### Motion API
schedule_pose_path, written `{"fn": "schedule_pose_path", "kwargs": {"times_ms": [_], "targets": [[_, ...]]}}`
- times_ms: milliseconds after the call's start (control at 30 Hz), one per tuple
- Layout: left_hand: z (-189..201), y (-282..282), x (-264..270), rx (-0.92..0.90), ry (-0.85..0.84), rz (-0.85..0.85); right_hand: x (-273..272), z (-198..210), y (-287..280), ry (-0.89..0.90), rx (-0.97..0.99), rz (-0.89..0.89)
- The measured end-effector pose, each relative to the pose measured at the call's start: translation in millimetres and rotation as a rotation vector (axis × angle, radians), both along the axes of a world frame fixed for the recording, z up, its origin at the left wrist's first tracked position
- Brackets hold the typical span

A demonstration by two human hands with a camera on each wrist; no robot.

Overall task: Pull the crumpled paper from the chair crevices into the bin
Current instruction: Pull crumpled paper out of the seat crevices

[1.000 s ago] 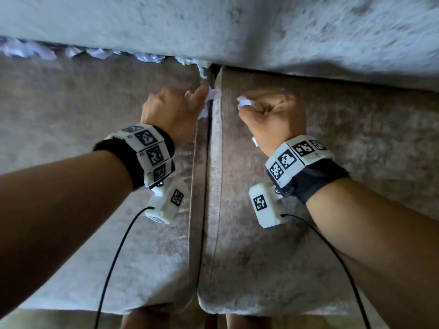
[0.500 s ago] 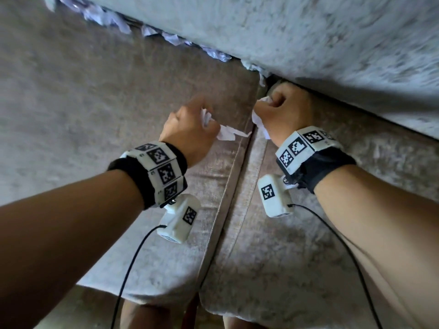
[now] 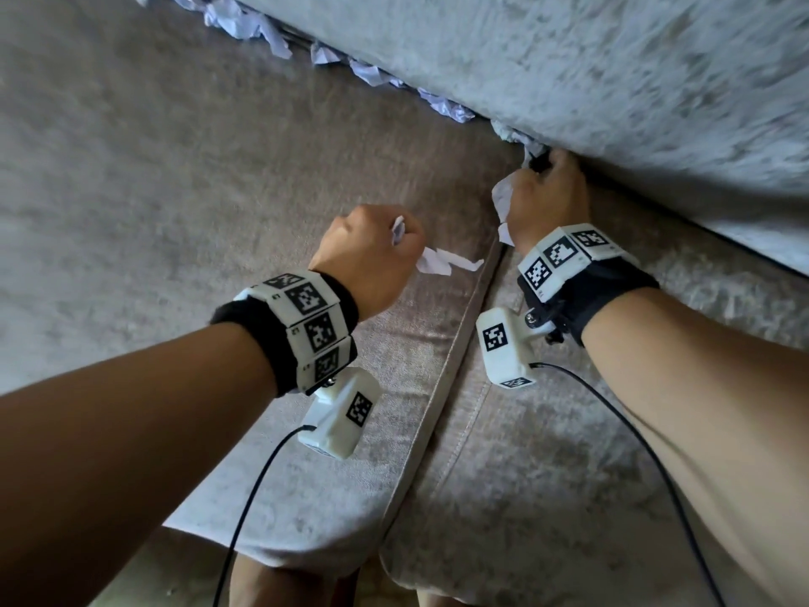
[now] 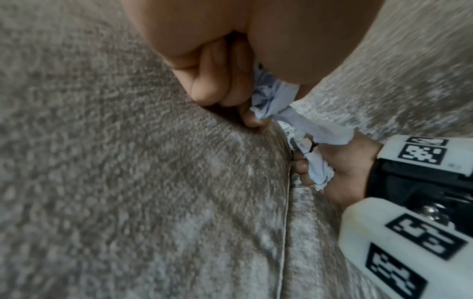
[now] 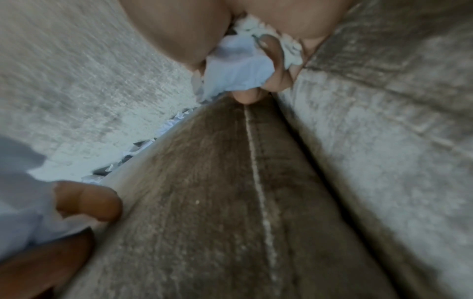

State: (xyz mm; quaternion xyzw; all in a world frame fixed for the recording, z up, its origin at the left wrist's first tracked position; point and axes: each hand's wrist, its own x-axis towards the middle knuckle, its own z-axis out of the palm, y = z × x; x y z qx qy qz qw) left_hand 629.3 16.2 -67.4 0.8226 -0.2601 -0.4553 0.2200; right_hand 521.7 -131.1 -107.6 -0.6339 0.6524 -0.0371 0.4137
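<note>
Our right hand [image 3: 547, 199], right of frame centre, grips crumpled paper [image 3: 502, 199] at the crevice under the backrest [image 3: 613, 81]. Our left hand [image 3: 367, 256], centre, clutches another scrap [image 3: 437, 262]. More scraps [image 3: 367, 74] line the crevice toward upper left.

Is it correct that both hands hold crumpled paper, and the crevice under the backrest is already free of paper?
Not quite. Both the left hand and right hand hold crumpled paper, but the head view shows paper scraps still wedged along the crevice under the backrest.
</note>
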Motion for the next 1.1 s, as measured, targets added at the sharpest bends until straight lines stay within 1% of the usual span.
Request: {"fn": "schedule_pose_path", "kwargs": {"times_ms": [67, 167, 300, 467, 600, 700, 800, 967, 1100], "targets": [[0.6, 0.2, 1.6, -0.018, 0.032, -0.022, 2.6, -1.4, 1.8, -0.017, 0.003, 0.054], [-0.3, 0.2, 4.8, -0.022, 0.083, 0.001, 2.6, -5.0, -4.5, 0.034, 0.033, 0.108], [-1.5, -1.0, 8.8, -0.007, 0.128, 0.033, -1.1, -4.7, -14.9, 0.001, 0.072, 0.120], [-1.3, -0.8, 10.0, -0.007, 0.141, 0.037, -2.9, -8.7, -12.8, -0.034, 0.071, 0.006], [-1.0, 0.4, 11.5, -0.015, 0.145, 0.029, 2.6, -8.6, -11.2, -0.112, 0.048, -0.082], [-0.9, 1.0, 12.0, -0.015, 0.138, 0.012, 16.4, -7.3, -15.3, -0.137, 0.044, -0.143], [-0.8, 2.1, 13.7, -0.019, 0.152, -0.011, 31.5, -13.2, -12.6, -0.196, 0.096, -0.269], [-2.0, 3.3, 15.7, -0.009, 0.155, -0.018, 35.0, -18.2, -8.7, -0.173, 0.089, -0.258], [-3.0, 3.1, 15.5, 0.003, 0.157, -0.019, 36.6, -18.8, -7.5, -0.111, 0.073, -0.279]]}}
